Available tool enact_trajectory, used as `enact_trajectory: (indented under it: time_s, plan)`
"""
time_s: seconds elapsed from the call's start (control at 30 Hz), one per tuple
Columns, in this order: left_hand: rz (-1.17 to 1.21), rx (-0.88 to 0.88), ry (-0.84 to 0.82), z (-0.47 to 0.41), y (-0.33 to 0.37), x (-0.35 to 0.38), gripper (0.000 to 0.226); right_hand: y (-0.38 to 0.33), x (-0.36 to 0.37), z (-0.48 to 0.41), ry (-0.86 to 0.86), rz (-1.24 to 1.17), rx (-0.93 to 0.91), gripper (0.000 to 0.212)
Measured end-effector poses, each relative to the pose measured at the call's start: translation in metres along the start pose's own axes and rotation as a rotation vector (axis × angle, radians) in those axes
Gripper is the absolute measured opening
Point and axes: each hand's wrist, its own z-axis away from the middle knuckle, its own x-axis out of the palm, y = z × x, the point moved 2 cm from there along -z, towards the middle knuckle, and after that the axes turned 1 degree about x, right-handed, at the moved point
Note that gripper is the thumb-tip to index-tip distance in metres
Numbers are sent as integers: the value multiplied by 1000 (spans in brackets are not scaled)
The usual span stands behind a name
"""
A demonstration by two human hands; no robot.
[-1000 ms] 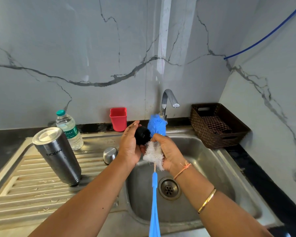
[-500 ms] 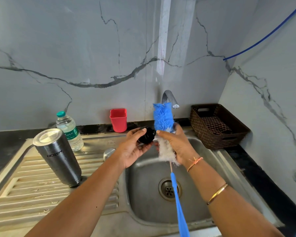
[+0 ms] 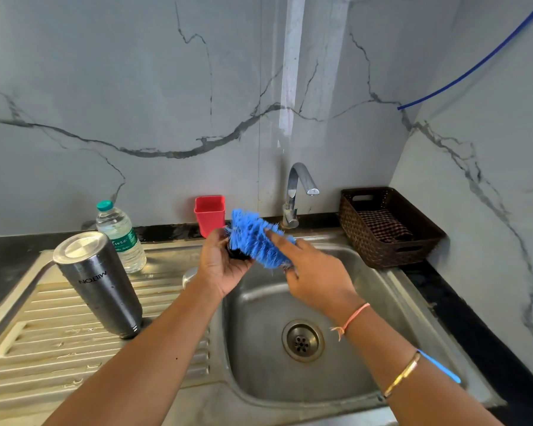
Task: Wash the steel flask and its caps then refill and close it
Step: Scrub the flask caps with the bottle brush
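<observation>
Black cap (image 3: 239, 256) in grip of left hand (image 3: 222, 269), beneath blue brush (image 3: 256, 241)

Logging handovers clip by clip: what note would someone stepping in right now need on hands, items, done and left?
Left hand grips the black cap over the sink.
Right hand holds the bottle brush, blue bristles against that cap.
Steel flask stands inverted on the drainboard; a steel cap lies near the basin edge.
Done: unclear; flask looks wet.
Left: finish scrubbing caps, rinse, refill, close.
</observation>
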Motion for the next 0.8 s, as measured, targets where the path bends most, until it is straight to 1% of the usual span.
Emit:
enact_trajectory:
  time_s: [0.07, 0.17, 0.3, 0.37, 0.43, 0.57, 0.7, 0.8]
  plan:
    - [-76, -10, 16, 1, -7, 6, 29, -2, 4, -3, -37, 26, 20, 72]
    - [-136, -34, 49, 4, -16, 11, 21, 2, 3, -13, -83, -19, 68, 71]
    - [-101, 18, 99, -2, -8, 2, 21, 10, 4, -9, -223, -144, 55, 67]
    - [-95, 30, 129, -5, -6, -3, 21, 10, 8, -3, -260, -172, 57, 64]
    - [-119, 7, 123, -3, -11, -3, 20, 10, 11, -6, -246, -226, 84, 62]
    - [-118, 7, 87, -2, -13, 2, 18, 14, 16, -10, -180, -504, 187, 56]
    - [-45, 16, 95, -5, -8, -3, 18, 12, 29, 4, -257, -482, 185, 55]
    - [-49, -5, 102, -1, -17, -1, 20, 16, 27, -1, -216, -632, 250, 51]
